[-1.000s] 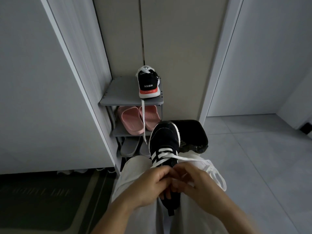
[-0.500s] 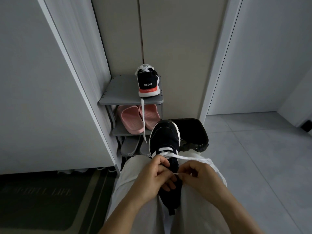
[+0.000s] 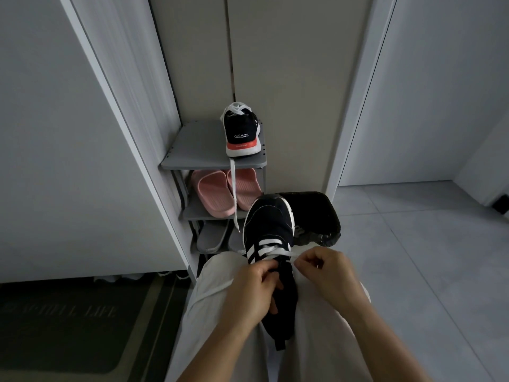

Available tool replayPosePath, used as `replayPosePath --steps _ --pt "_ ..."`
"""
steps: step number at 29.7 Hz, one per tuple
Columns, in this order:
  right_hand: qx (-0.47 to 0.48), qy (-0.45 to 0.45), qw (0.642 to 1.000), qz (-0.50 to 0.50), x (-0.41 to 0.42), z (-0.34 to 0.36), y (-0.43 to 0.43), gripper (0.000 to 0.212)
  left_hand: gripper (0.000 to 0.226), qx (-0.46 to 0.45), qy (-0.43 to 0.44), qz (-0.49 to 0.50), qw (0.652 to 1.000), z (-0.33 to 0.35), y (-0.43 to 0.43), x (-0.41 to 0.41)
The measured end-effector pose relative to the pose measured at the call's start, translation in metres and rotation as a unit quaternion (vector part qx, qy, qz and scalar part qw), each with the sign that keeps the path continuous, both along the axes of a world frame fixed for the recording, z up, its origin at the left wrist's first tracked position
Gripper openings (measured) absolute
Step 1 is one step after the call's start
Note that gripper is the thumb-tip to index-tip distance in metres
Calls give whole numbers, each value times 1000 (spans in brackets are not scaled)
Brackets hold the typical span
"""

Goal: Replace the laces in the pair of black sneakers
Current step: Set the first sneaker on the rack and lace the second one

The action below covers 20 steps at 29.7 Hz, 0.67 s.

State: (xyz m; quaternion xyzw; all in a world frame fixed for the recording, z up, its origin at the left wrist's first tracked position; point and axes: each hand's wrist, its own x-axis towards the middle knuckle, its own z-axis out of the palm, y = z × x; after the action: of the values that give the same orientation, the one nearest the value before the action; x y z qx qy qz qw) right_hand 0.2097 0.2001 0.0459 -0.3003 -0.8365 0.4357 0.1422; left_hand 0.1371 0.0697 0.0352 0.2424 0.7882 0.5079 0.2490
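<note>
Black sneaker (image 3: 271, 224) on lap (image 3: 217, 288), white lace (image 3: 275, 250) part-threaded; second sneaker (image 3: 242, 133) shelved.

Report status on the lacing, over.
Left hand holds sneaker on lap at the eyelets. Right hand pinches white lace, drawn out rightward. Second sneaker on rack top, its loose lace dangling beside the toe, clear of hands.

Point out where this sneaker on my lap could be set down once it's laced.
Free: the left half of the top shelf, between the white panel and the other sneaker; the floor tiles right of the black bin. Crowded: the middle shelf holds pink slippers, the bottom one grey slippers, and a lace dangles in front of both.
</note>
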Motion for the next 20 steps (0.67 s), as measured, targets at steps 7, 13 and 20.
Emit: replayPosePath --steps 7,13,20 --pt "16 -26 999 26 -1 -2 2 10 39 12 -6 12 1000 -2 2 0" --pt "37 -31 996 68 -4 1 2 5 31 5 33 16 999 -5 2 1" --pt "12 -29 994 108 -6 5 4 6 20 -38 142 17 989 -10 10 -7"
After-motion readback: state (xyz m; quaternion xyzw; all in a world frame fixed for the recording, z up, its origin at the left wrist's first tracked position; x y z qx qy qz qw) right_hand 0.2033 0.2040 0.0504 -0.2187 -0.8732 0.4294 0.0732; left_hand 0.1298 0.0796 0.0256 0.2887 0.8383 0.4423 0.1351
